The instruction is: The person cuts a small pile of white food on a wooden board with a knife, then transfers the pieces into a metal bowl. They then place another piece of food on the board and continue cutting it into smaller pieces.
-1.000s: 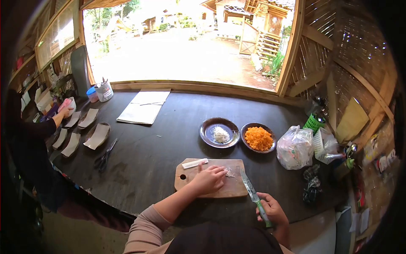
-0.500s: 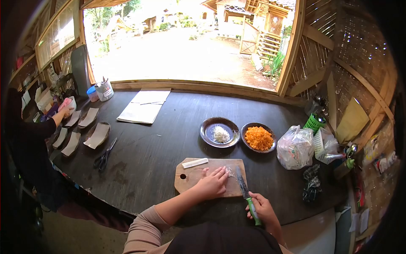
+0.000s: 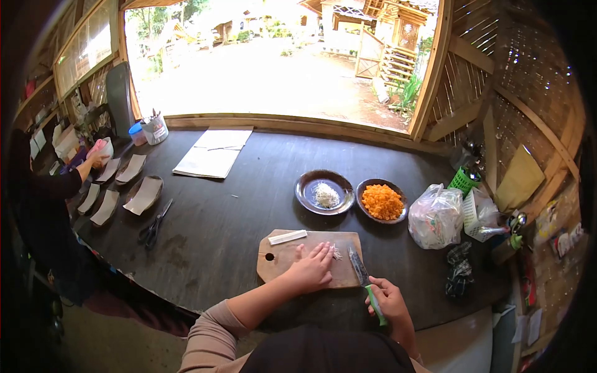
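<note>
My right hand (image 3: pixel 388 301) grips the green handle of a kitchen knife (image 3: pixel 360 271). Its dark, speckled blade rests against the right part of a wooden cutting board (image 3: pixel 289 258). Flat on the board lies my left hand (image 3: pixel 312 267), fingers stretched out beside a small heap of thin pale shreds (image 3: pixel 337 252). A whitish strip (image 3: pixel 287 237) sits along the board's far left edge. Beyond the board, a dark plate (image 3: pixel 302 202) bears a mound of white shreds (image 3: pixel 326 195). Beside it a second dark dish (image 3: pixel 403 212) is heaped with orange crumbly food (image 3: pixel 382 202).
A filled plastic bag (image 3: pixel 435 217), a dark cloth (image 3: pixel 459 268) and baskets stand at right. Scissors (image 3: pixel 154 225), several paper-lined dishes and white sheets (image 3: pixel 211 153) lie on the left side. At far left another person's hand (image 3: pixel 97 156) touches a pale bowl.
The knife has tilted a little and its handle has shifted slightly right with my right hand. My left hand stays nearly in place on the board.
</note>
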`<state>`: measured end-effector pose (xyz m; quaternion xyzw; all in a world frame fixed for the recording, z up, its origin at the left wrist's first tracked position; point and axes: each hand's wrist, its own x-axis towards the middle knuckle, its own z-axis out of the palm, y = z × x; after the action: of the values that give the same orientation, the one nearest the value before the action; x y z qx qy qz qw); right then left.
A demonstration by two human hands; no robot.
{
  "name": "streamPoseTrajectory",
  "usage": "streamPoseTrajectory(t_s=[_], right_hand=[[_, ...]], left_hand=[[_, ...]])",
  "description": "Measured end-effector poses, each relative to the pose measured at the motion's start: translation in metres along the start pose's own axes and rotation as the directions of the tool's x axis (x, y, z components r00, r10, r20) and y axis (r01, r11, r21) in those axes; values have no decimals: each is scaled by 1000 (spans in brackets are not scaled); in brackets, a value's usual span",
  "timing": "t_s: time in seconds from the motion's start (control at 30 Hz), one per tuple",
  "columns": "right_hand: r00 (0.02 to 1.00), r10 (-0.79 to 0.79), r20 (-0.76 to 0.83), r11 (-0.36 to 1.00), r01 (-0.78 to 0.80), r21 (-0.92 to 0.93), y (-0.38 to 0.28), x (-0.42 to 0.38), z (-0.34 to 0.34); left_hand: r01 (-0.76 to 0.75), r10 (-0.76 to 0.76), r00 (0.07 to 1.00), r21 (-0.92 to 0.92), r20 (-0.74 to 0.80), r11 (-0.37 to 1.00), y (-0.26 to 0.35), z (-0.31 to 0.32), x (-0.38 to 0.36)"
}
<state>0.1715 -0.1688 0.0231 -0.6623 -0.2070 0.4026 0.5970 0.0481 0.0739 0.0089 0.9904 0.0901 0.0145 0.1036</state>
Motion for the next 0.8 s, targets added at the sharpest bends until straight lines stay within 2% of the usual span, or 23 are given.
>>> streamPoseTrajectory(t_s=[0.07, 0.17, 0.8], right_hand=[[999, -2, -37, 995, -2, -101, -3, 2, -1], [1000, -23, -6, 992, 22, -124, 4, 7, -2], [998, 38, 59, 998, -35, -55, 3, 13, 25]], left_hand=[[10, -10, 1000, -3, 27, 1000, 3, -4, -2], [23, -24, 998, 7, 52, 1000, 6, -4, -4], [23, -21, 998, -38, 57, 999, 5, -3, -5]])
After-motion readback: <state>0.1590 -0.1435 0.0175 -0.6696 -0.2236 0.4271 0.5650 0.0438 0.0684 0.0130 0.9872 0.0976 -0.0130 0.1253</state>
